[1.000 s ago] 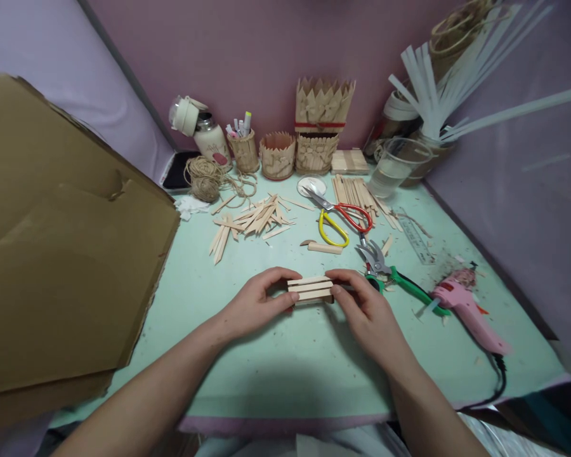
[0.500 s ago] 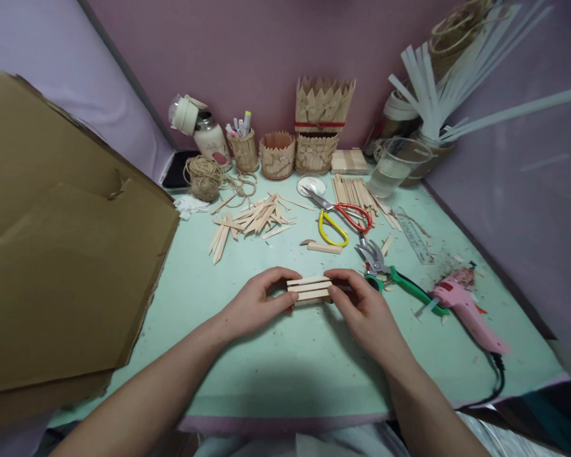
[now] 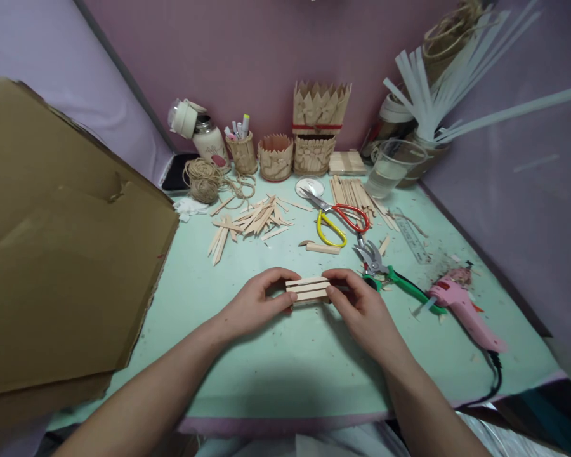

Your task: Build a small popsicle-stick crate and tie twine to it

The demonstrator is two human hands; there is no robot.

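Between my two hands, near the middle of the table, is a small slatted piece made of wooden craft sticks [image 3: 309,291], with dark gaps between its slats. My left hand [image 3: 264,297] pinches its left end, thumb in front and fingers behind. The right end is gripped the same way by my right hand [image 3: 356,304]. What lies under the slats is mostly hidden. Just beyond my hands lie a short cut piece of stick [image 3: 322,248], scissors [image 3: 330,214] with one red and one yellow handle, and green-handled pruning shears [image 3: 394,279].
A pink glue gun [image 3: 466,308] lies at right beside a clear ruler [image 3: 412,236]. Cut stick pieces [image 3: 257,219], a ball of twine [image 3: 204,184] and decorated stick holders [image 3: 276,157] stand farther back. A cup of liquid [image 3: 390,174] is back right; a cardboard sheet [image 3: 66,254] fills the left.
The view has shifted very slightly. Both hands keep the same grip on the slatted piece, and nothing else has visibly moved.
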